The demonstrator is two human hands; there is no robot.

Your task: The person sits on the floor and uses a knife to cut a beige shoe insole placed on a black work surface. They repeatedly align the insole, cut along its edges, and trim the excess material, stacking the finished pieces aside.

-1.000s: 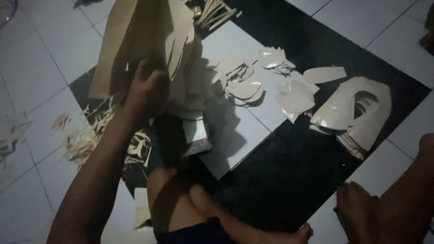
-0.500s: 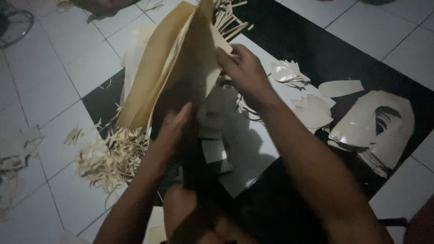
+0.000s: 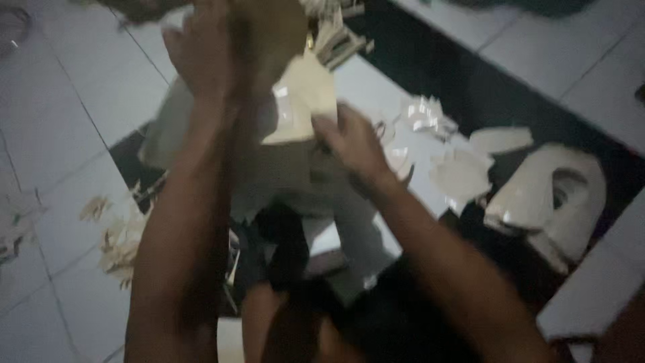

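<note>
Above the tiled floor [image 3: 74, 121], left hand [image 3: 201, 54] and right hand [image 3: 353, 144] each grip the cardboard sheets [image 3: 302, 94].

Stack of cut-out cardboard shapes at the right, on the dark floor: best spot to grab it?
Take the stack of cut-out shapes by its solid upper edge, coming from above. Its middle has a cut-out hole, and the lower edge looks fanned into loose layers, so a pinch there would likely catch only a few sheets.

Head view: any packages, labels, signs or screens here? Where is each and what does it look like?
None that can be made out.
Left hand: raised at the top, gripping a large tan cardboard sheet.
Right hand: lower, touching a pale cut cardboard piece.
Stack of cut-out cardboard shapes: right, on the dark floor tile, beige with an oval hole.
</note>
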